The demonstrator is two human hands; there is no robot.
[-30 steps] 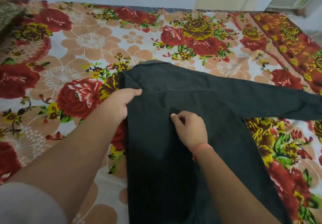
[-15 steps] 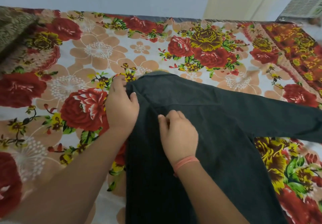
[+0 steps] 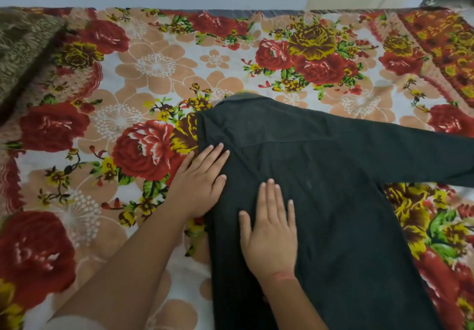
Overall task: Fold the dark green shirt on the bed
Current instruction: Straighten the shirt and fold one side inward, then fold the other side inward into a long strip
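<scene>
The dark green shirt (image 3: 333,188) lies flat on the bed, collar toward the far side, its left side folded inward to a straight edge. One sleeve stretches out to the right and runs off the frame. My left hand (image 3: 198,183) lies flat with straight fingers on the shirt's folded left edge, partly on the bedsheet. My right hand (image 3: 272,229) presses palm-down with spread fingers on the middle of the shirt body. Neither hand grips the cloth.
A floral bedsheet (image 3: 143,78) in red, orange and yellow covers the bed. A brown patterned cloth (image 3: 23,47) lies at the far left corner. A pale wall runs behind the bed's far edge.
Both hands let go of the fabric they were pinching near the shoulder and now lie flat on the shirt. The view has shifted closer.
</scene>
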